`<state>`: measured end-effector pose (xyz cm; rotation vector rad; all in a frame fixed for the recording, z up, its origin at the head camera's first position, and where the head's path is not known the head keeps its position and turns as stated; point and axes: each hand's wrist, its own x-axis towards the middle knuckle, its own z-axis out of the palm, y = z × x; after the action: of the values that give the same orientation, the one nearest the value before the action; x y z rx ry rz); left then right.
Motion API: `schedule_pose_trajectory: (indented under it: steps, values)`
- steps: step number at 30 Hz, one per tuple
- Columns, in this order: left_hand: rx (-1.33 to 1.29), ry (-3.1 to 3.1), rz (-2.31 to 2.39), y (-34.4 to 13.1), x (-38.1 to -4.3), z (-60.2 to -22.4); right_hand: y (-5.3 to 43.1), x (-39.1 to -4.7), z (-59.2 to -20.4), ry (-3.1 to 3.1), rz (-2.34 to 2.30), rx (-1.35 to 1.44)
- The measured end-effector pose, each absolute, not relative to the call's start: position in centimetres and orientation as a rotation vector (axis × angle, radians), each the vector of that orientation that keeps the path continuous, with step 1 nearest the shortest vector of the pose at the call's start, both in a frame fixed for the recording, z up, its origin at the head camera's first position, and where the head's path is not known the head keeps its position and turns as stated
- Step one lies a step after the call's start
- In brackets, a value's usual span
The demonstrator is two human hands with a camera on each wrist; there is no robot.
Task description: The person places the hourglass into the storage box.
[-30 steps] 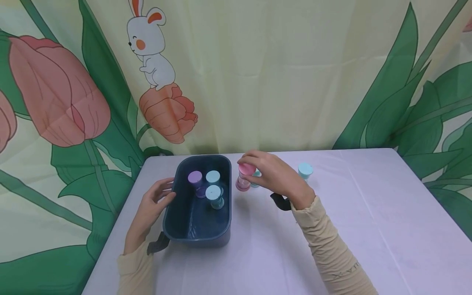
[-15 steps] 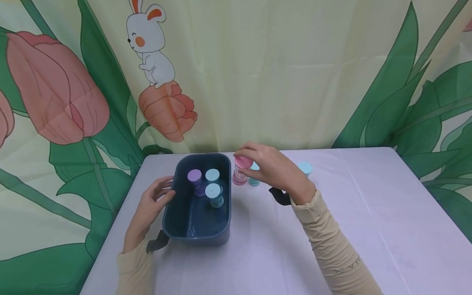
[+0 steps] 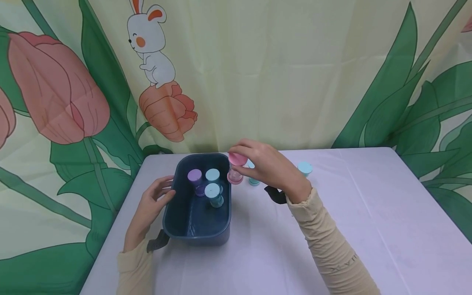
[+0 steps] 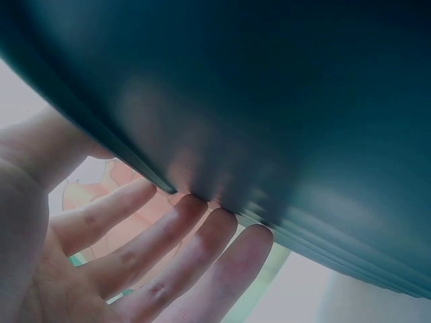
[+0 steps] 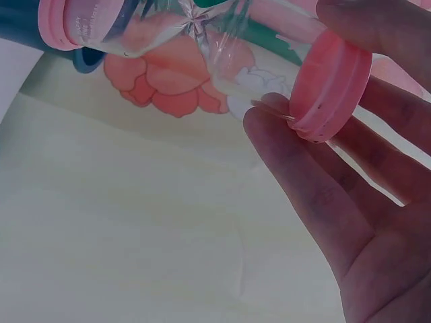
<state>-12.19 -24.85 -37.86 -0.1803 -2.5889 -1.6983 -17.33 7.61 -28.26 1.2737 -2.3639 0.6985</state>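
My right hand (image 3: 268, 168) pinches a pink sand timer (image 3: 238, 159) by its top cap. The timer hangs upright beside the right rim of a dark blue bin (image 3: 196, 237). In the right wrist view, thumb and fingers sit round the pink cap (image 5: 330, 87), and the clear glass body shows. On the bin's left side, my left hand (image 3: 148, 209) rests its fingers and thumb against the wall; the left wrist view shows extended fingers (image 4: 195, 252) touching it. Inside the bin stand a purple sand timer (image 3: 194, 176) and two light blue sand timers (image 3: 212, 191).
A light blue sand timer (image 3: 253, 181) stands on the white-covered table (image 3: 287, 254), partly hidden behind my right hand. Another blue sand timer (image 3: 305, 168) stands farther right, near the back edge. A printed curtain (image 3: 273, 82) hangs behind the table.
My right hand has moved left and slightly away with the pink sand timer, toward the bin's right rim. The left hand and the bin stay in place.
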Motion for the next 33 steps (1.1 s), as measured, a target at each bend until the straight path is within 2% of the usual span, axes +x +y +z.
schedule_pose_trajectory:
  steps: [24,33]
  values:
    - [-0.181,-2.593,-1.686,-25.0,-12.4,-38.1,4.8,-18.2,-28.1,-2.314,0.743,1.358]
    - [-0.183,-2.581,-1.700,-26.1,-13.4,-40.1,3.7,-18.4,-28.1,-2.328,0.746,1.388]
